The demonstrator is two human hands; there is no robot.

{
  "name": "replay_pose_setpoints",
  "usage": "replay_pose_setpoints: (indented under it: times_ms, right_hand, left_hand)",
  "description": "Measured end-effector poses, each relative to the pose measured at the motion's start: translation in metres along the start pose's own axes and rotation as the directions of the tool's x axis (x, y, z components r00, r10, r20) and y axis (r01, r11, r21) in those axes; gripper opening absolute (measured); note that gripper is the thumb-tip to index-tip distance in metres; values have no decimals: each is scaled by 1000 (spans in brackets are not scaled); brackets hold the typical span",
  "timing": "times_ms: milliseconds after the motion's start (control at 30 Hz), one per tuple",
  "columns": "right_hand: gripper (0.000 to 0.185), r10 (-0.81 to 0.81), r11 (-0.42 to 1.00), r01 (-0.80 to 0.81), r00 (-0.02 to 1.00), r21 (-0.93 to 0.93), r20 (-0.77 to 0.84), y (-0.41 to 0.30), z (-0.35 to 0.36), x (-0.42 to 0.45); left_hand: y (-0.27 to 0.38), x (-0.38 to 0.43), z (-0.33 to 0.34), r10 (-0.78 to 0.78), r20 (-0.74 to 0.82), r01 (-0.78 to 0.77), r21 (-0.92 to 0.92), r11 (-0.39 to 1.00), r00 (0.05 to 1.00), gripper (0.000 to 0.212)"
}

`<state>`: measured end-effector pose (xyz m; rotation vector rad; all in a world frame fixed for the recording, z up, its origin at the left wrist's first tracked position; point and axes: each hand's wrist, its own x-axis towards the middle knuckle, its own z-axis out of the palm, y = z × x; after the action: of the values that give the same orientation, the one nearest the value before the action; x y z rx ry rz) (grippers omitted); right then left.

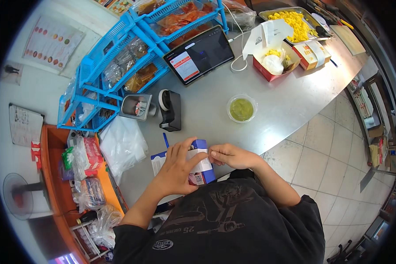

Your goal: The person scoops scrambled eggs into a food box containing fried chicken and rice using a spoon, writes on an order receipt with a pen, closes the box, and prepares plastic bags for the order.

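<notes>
My left hand point(175, 168) grips a small blue printed cardboard box point(209, 175) at the table's near edge, its thumb lying across the top. A white paper strip point(201, 166) bearing print runs over the box. At the box's right side is my right hand point(232, 156), fingers curled and thumb against the forefinger. Whether it pinches the strip's end cannot be seen. Partly under my left wrist lies a blue and white printed piece point(156, 162), with a blue pen point(165, 140) just beyond. Farther off stands a lidded clear cup of green sauce point(241, 109).
A black tape dispenser point(173, 114), a metal container point(129, 106) of small packets and a tablet point(199, 54) stand beyond my hands. Blue plastic racks point(128, 24) line the wall. An open red food box point(267, 73), a closed box point(308, 56) and a metal tray point(264, 15) sit far right.
</notes>
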<state>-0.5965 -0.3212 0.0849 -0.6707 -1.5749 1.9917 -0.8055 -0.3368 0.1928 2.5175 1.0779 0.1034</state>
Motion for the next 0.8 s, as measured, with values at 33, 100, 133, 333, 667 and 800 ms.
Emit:
replay_pose_setpoints:
  times_ms: [33,100,133,333,667,800]
  right_hand:
    - [31,-1,1000,1,1000,-4,9,-5,1,1]
    - [25,-2,971,9,1000,-238,28,-13,3,2]
    - [25,1,969,8,999,-246,35,-16,3,4]
    - [30,118,988,-105,986,-113,117,-16,-10,16]
    - [34,355,930,-319,908,180,-221,69,51,1]
    - [36,292,698,-278,952,-660,-92,66,20,-24]
  left_hand:
    - [2,-2,-1,-7,-6,7,2,1000,1000,74]
    - [5,-4,-1,-9,23,8,59,998,1000,71]
    - [6,-4,-1,-13,13,13,58,998,1000,71]
    - [13,-9,-4,36,-43,-32,83,996,998,66]
    - [8,34,25,-126,-338,75,-159,984,933,77]
    - [-23,49,72,-38,-169,17,-124,992,985,75]
